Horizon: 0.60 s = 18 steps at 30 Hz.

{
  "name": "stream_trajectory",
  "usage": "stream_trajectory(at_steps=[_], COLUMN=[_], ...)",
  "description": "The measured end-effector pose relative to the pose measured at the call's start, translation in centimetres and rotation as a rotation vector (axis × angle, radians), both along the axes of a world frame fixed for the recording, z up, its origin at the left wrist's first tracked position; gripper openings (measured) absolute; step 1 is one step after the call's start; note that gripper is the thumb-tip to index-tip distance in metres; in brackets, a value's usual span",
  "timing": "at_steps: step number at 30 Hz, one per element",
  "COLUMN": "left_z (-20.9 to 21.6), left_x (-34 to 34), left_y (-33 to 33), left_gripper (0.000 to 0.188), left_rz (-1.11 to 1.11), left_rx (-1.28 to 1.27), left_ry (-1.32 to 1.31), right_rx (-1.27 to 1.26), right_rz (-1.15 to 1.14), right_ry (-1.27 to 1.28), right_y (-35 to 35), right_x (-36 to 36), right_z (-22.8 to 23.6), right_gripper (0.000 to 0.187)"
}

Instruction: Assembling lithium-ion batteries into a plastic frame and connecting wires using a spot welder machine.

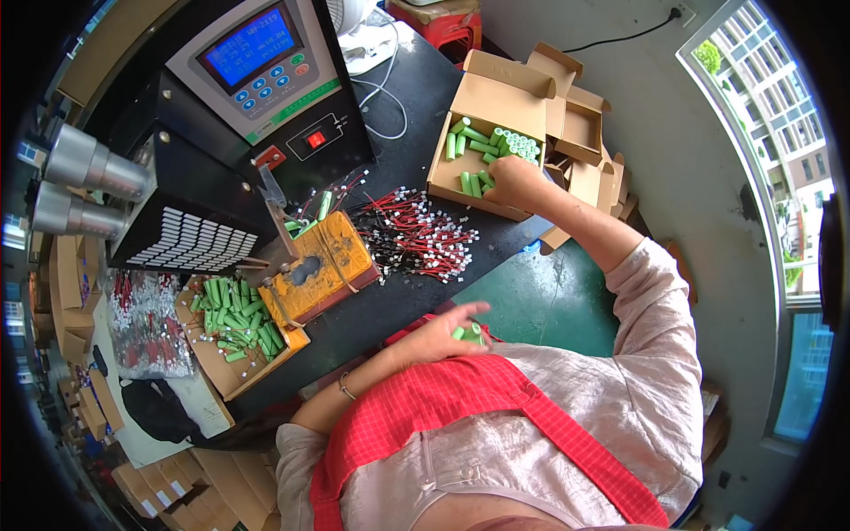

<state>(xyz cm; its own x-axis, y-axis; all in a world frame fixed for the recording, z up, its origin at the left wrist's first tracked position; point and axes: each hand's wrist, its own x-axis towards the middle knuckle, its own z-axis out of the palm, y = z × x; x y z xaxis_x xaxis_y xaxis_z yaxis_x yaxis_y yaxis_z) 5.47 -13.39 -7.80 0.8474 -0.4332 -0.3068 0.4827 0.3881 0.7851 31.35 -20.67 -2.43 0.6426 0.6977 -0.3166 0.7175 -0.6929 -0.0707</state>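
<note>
Near my body, my left hand (436,338) has a few green cylindrical battery cells (471,334) held in its palm, with a finger stretched out past them. My right hand (515,183) reaches down into an opened cardboard box (447,181) at the far right of the table. Its fingers are bent together among more green battery cells (518,144), some upright and some lying. The fingertips are hidden, so what they grip cannot be made out. Between box and machine lies a heap of red and black wire leads (421,230) with white connectors.
A black machine with a blue screen (251,46) stands at left. In front of it sits an orange taped block (320,265) with a hole. A cardboard tray (232,380) holds wired green cells. Empty cartons (580,124) pile up behind the box, and a white cable (403,111) crosses the table.
</note>
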Motion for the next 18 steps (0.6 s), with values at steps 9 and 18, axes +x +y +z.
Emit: stream_trajectory(at_steps=[9,18], left_z=[0.5,0.4], left_x=[-2.6,-3.2], left_y=[1.9,2.2], left_gripper=[0.026,0.026], left_rz=[0.086,0.462], left_rx=[-0.188,-0.789], left_ry=[0.255,0.304], right_rx=[0.054,0.71], right_rz=[-0.051,0.73], right_ry=[0.029,-0.03], right_y=[-0.2,-2.9], right_x=[0.1,-12.9], right_z=[0.3,3.8], right_gripper=[0.036,0.03])
